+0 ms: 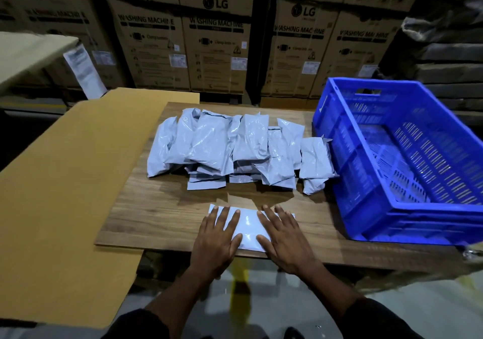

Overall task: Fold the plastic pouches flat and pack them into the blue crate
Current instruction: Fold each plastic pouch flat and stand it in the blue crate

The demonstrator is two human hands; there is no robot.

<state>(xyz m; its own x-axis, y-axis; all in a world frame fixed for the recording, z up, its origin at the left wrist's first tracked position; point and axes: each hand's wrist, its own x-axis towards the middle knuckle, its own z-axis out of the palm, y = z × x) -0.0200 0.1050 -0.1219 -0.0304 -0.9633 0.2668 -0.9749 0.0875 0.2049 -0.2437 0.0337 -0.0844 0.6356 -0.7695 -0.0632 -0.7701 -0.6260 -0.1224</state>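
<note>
1. Both hands flat, palms down, fingers spread, gripping nothing: left hand (218,236) and right hand (283,239) press the ends of one pouch (248,230).
2. Pouch lies on the wooden board (156,216) at its near edge, long axis left-right across me.
3. Pile of unfolded pouches (230,148) sits beyond it, mid-board.
4. Blue crate (407,161) looks empty; it's off to the right, touching the board edge.
5. My right hand is nearer the crate, so I'd fold across the long axis, then carry right-handed.
</note>
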